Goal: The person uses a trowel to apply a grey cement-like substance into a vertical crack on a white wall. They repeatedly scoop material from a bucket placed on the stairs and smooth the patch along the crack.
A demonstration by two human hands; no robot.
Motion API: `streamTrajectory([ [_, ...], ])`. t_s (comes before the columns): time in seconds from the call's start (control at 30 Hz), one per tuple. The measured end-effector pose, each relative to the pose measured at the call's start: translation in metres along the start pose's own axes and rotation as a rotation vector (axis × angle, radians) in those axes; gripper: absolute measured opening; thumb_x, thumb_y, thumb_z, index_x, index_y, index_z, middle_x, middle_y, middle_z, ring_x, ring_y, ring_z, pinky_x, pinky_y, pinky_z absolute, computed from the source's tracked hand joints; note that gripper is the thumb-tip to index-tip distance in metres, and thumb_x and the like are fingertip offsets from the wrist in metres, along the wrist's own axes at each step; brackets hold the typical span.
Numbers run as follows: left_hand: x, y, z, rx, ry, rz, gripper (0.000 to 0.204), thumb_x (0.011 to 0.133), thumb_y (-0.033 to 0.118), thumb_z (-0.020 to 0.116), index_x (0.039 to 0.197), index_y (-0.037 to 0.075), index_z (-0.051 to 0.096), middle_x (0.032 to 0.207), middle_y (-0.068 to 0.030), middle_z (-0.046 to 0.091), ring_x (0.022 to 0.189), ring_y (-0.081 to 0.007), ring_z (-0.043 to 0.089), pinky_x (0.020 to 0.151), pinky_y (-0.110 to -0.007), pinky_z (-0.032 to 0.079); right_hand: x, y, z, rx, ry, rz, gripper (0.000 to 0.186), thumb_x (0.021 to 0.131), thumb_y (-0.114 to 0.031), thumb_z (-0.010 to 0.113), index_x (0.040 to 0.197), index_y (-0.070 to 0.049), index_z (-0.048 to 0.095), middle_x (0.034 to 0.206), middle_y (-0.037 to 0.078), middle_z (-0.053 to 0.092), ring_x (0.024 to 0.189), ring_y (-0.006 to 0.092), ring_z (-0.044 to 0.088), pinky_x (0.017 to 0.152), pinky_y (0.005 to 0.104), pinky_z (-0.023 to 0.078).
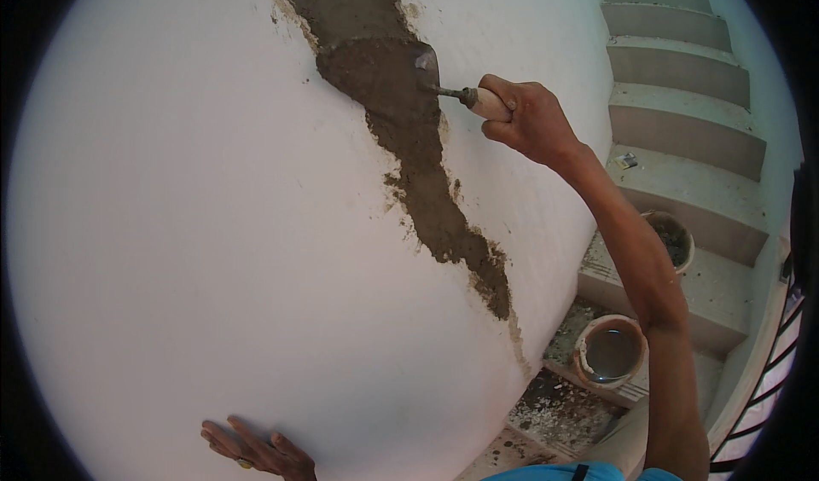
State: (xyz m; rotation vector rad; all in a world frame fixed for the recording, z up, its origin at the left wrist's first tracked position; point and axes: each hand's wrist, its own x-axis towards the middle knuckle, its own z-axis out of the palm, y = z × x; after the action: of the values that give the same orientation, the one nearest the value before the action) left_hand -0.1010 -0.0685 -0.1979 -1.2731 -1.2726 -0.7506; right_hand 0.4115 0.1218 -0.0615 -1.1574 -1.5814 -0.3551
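My right hand point(531, 121) is closed round the pale wooden handle of a trowel point(488, 104). The trowel's blade lies against a band of wet brown-grey mortar point(420, 170), and mortar covers most of the blade, so its outline is hard to make out. This band runs down the white wall point(196, 199) from the top middle toward the lower right, with ragged crumbly edges. Low on the wall, my left hand point(260, 451) rests with its fingers spread against the white surface, holding nothing. A ring shows on one of its fingers.
To the right, a staircase point(674, 63) climbs beside the wall. On its steps stand a bucket of murky water point(611, 351) and another bucket with dark mix point(672, 238), partly behind my forearm. A small packet point(626, 160) lies higher up. Black railing bars point(755, 404) edge the right side.
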Motion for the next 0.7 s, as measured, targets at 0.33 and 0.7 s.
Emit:
streamTrajectory([
  [0.33,-0.0002,0.0008,0.0013,-0.003,0.000,-0.008,0.064,0.109,0.049,0.022,0.157,0.007,0.033,0.165,-0.0215,0.022,0.154,-0.0402,0.017,0.123,-0.062,0.012,0.0040,-0.0012,-0.0016,-0.005,0.059,-0.069,0.024,0.077,-0.017,0.068,0.099,-0.010,0.060,0.072,0.014,0.064,0.070,0.0341,0.065,0.066,0.0458,0.050],
  [0.7,-0.0023,-0.0018,-0.0013,0.041,-0.033,-0.005,0.065,0.109,0.049,0.021,0.158,0.008,0.032,0.166,-0.0204,0.022,0.154,-0.0394,0.017,0.123,-0.062,0.013,0.0027,-0.0048,0.0004,-0.031,0.044,-0.091,0.026,0.076,-0.017,0.069,0.100,-0.011,0.060,0.072,0.013,0.063,0.071,0.0348,0.064,0.067,0.0465,0.050],
])
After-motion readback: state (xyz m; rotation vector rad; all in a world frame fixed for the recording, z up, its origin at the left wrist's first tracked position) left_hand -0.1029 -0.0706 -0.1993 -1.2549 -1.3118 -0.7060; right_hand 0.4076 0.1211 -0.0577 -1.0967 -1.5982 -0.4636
